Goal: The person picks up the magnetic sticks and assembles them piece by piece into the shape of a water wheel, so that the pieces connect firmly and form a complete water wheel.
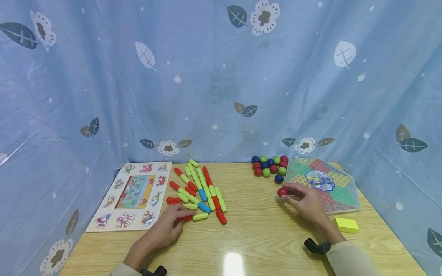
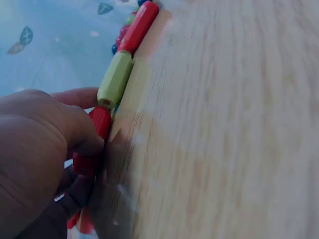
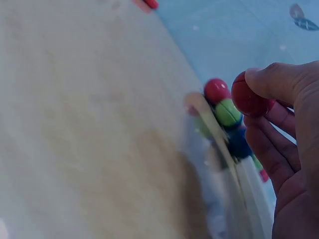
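Observation:
My right hand [image 1: 308, 202] pinches a glossy red ball [image 1: 282, 192] between thumb and fingers, beside the board's near left corner. In the right wrist view the red ball [image 3: 249, 96] sits at the fingertips, with other balls behind it. My left hand [image 1: 168, 226] holds a red faceted stick [image 2: 94, 137] between thumb and fingers at the near end of the stick group. A light green stick [image 1: 200, 217] lies end to end with it. Several more red, green and blue sticks [image 1: 207, 183] spread out beyond the left hand, some in rows.
A wooden sea-animal puzzle board [image 1: 161, 226] lies at the left. At the back right is a cluster of red, green and blue balls [image 1: 264, 165]. A clear plastic case [image 1: 345, 191] with coloured pieces sits right of them, with a yellow block [image 1: 346, 225] nearer me.

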Demonstrator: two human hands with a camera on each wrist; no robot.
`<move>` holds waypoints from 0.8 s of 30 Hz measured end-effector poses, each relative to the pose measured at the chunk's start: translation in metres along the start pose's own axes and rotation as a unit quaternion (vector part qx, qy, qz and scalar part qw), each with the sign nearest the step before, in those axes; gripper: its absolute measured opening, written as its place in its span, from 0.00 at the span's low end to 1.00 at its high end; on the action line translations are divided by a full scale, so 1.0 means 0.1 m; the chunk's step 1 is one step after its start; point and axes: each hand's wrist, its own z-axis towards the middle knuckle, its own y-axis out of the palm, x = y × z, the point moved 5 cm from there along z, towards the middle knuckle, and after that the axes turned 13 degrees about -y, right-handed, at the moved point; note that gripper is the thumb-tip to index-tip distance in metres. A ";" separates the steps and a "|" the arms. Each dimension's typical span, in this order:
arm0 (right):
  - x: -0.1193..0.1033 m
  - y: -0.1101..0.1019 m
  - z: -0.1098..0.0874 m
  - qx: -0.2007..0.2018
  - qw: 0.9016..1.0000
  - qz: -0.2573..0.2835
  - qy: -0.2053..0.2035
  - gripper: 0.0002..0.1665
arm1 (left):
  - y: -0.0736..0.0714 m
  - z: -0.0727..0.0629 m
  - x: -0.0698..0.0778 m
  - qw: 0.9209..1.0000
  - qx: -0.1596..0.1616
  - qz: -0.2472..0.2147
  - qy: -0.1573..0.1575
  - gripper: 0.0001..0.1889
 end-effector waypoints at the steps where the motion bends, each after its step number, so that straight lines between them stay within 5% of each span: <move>1: -0.01 0.03 -0.03 -0.001 1.000 0.008 -0.001 0.22 | 0.01 0.00 0.02 1.000 -0.001 0.004 0.002 0.27; 7: -0.12 0.21 -0.19 -0.012 0.999 0.052 -0.011 0.22 | 0.00 0.01 0.03 1.000 0.016 0.001 0.003 0.21; 15: -0.36 0.44 -0.34 -0.041 0.992 0.113 -0.025 0.21 | -0.12 -0.01 0.00 0.997 0.034 -0.072 0.011 0.20; 24: -0.60 0.68 -0.43 -0.070 0.982 0.170 -0.032 0.21 | -0.01 -0.10 0.30 0.993 -0.016 -0.115 0.021 0.14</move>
